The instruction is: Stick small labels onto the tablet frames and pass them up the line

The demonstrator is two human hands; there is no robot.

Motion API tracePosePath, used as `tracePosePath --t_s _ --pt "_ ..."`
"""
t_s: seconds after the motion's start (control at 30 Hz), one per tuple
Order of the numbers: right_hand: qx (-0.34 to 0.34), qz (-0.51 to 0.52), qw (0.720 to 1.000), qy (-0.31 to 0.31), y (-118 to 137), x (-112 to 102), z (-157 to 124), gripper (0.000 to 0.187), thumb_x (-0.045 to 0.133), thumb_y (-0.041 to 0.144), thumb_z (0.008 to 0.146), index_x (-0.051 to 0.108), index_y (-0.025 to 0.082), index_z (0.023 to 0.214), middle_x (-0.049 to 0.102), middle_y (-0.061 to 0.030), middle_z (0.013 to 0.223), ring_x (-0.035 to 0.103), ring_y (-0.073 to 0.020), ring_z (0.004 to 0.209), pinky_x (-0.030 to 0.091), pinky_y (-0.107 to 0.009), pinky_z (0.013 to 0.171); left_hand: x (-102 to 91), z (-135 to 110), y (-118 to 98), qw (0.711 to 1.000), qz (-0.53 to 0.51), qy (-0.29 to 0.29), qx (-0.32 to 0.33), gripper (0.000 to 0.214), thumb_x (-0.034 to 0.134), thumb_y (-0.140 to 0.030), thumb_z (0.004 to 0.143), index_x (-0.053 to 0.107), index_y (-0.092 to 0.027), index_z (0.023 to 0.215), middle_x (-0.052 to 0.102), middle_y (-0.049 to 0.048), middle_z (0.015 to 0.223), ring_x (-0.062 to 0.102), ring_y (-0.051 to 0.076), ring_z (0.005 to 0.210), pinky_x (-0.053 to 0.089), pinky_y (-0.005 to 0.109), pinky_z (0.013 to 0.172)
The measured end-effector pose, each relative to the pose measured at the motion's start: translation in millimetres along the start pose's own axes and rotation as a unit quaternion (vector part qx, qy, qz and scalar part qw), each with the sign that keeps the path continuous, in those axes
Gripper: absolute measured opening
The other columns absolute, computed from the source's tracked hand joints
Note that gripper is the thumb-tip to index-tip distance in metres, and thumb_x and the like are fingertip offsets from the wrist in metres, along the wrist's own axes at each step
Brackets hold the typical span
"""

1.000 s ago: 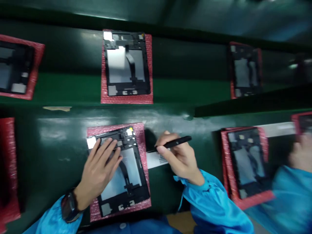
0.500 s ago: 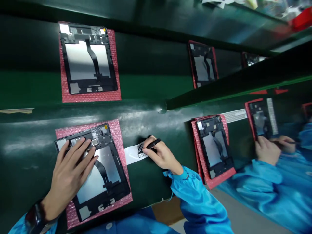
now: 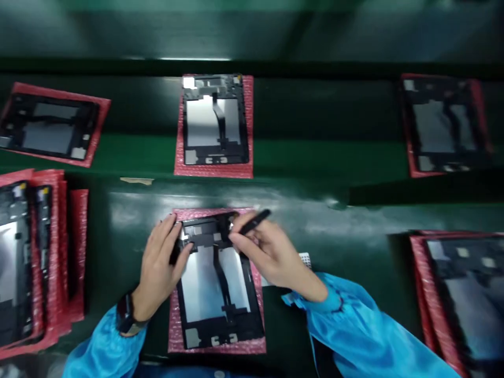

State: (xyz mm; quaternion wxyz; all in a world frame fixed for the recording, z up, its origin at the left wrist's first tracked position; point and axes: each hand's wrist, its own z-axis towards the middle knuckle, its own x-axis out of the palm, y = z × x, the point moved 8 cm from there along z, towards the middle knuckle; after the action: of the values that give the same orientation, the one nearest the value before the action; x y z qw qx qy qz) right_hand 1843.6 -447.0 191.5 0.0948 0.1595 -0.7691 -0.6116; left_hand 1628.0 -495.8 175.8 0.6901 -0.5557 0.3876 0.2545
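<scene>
Your work panel [image 3: 205, 283] lies on a pink bubble sheet [image 3: 175, 328] on the green bench [image 3: 126, 252], directly in front of you. It is turned slightly on the sheet, which shows along its sides and its lower edge. A dark ribbon [image 3: 221, 273] runs down the panel's middle over a pale plate.

Your left hand [image 3: 159, 268] is at the panel's upper left corner. The thumb stands wide of the forefinger and reaches over the panel; whether the fingers pinch the edge cannot be told. You wear a dark watch [image 3: 126, 315] on that wrist.

Your right hand [image 3: 271, 249] is over the panel's upper right corner, thumb and fingers closed on a black pen [image 3: 255, 221]. The pen slants up to the right. Its tip is hidden by your fingers, so contact with the panel cannot be confirmed. A white strip with dark dots [image 3: 305, 259] shows partly behind your right wrist.

A stack of panels in pink sheets [image 3: 55, 273] is at the left on the bench; another stack [image 3: 464, 304] is at the far right, blurred. On the shelf [image 3: 315, 152] beyond, a left panel [image 3: 51, 128] lies sideways; a middle panel [image 3: 216, 121] and a right panel [image 3: 441, 126] lie lengthwise, each on pink wrap.
</scene>
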Motion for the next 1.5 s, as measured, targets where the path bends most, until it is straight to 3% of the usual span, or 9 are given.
tracePosePath --t_s 0.1,0.2,0.43,0.8,1.07,1.2,1.3,1.37,1.5 --pt "-0.006 0.003 0.998 0.069 -9.4 41.9 49.1 0.014 0.060 0.034 0.109 0.059 0.023 0.100 0.059 0.0032 0.076 0.055 -0.0130 0.062 0.043 -0.028 0.057 3.2 -1.9 -0.4 1.000 -0.016 0.003 -0.012 0.071 0.073 -0.018 0.097 0.044 -0.023 0.161 0.058 0.0167 0.159 0.057 0.032 0.148 0.048 0.061 0.124" --pt "0.009 -0.005 0.995 0.101 -26.0 58.8 70.2 0.016 0.060 0.036 0.109 0.057 0.023 0.101 0.056 0.0059 0.067 0.052 -0.0127 0.057 0.039 -0.028 0.054 3.1 -2.9 -3.4 0.999 -0.045 -0.009 -0.027 0.068 0.072 -0.015 0.096 0.047 -0.023 0.159 0.061 0.0139 0.156 0.057 0.030 0.148 0.049 0.058 0.125" --pt "0.039 0.001 0.997 0.070 -45.5 46.8 62.5 0.019 0.062 0.040 0.109 0.059 0.023 0.103 0.058 0.0051 0.070 0.056 -0.0127 0.060 0.040 -0.028 0.056 11.4 -3.4 -10.1 0.998 -0.049 -0.014 -0.039 0.061 0.072 -0.013 0.097 0.052 -0.022 0.154 0.063 0.0120 0.154 0.059 0.028 0.146 0.052 0.057 0.123" --pt "0.028 -0.041 0.996 0.081 -45.3 36.5 55.7 0.018 0.060 0.041 0.110 0.059 0.023 0.105 0.059 0.0042 0.071 0.056 -0.0129 0.058 0.038 -0.029 0.053 20.4 -1.7 -23.8 0.998 -0.054 -0.012 -0.033 0.058 0.070 -0.012 0.098 0.054 -0.024 0.152 0.063 0.0116 0.154 0.058 0.030 0.147 0.053 0.062 0.121" --pt "-0.015 -0.069 0.994 0.080 -38.5 27.7 52.4 0.017 0.057 0.039 0.110 0.058 0.024 0.102 0.063 0.0012 0.081 0.058 -0.0144 0.065 0.045 -0.031 0.061 26.5 -1.4 -37.5 1.000 -0.031 0.000 -0.002 0.063 0.068 -0.008 0.097 0.050 -0.024 0.155 0.057 0.0147 0.159 0.052 0.032 0.152 0.051 0.063 0.122" --pt "-0.001 -0.056 0.996 0.076 -43.6 27.0 49.0 0.017 0.058 0.040 0.110 0.059 0.024 0.102 0.061 0.0022 0.078 0.057 -0.0145 0.063 0.044 -0.030 0.060 30.8 -1.7 -49.8 0.999 0.028 0.007 0.023 0.059 0.070 -0.007 0.095 0.054 -0.015 0.151 0.059 0.0203 0.156 0.051 0.034 0.152 0.052 0.061 0.121" --pt "0.028 -0.004 0.999 0.032 -36.7 12.2 45.6 0.021 0.061 0.043 0.109 0.057 0.024 0.100 0.058 0.0044 0.070 0.056 -0.0141 0.060 0.042 -0.029 0.057 29.3 1.5 -52.0 0.999 0.029 0.009 0.014 0.052 0.071 -0.008 0.095 0.059 -0.016 0.145 0.062 0.0185 0.154 0.055 0.034 0.149 0.052 0.060 0.121" --pt "0.033 0.019 0.999 -0.018 -19.7 -11.9 46.9 0.027 0.061 0.047 0.108 0.057 0.025 0.095 0.055 0.0044 0.068 0.054 -0.0140 0.057 0.041 -0.028 0.054 21.3 7.3 -46.4 0.999 -0.035 -0.001 -0.024 0.047 0.067 -0.009 0.098 0.062 -0.022 0.143 0.067 0.0128 0.148 0.061 0.029 0.144 0.055 0.056 0.119" --pt "0.014 -0.149 0.983 -0.106 23.5 -78.3 78.6 0.033 0.059 0.046 0.109 0.060 0.023 0.085 0.061 -0.0017 0.077 0.060 -0.0191 0.069 0.049 -0.031 0.064 -2.4 25.8 -30.4 0.985 -0.113 -0.017 -0.129 0.037 0.060 -0.017 0.103 0.064 -0.027 0.139 0.071 0.0071 0.136 0.067 0.025 0.129 0.058 0.049 0.110"
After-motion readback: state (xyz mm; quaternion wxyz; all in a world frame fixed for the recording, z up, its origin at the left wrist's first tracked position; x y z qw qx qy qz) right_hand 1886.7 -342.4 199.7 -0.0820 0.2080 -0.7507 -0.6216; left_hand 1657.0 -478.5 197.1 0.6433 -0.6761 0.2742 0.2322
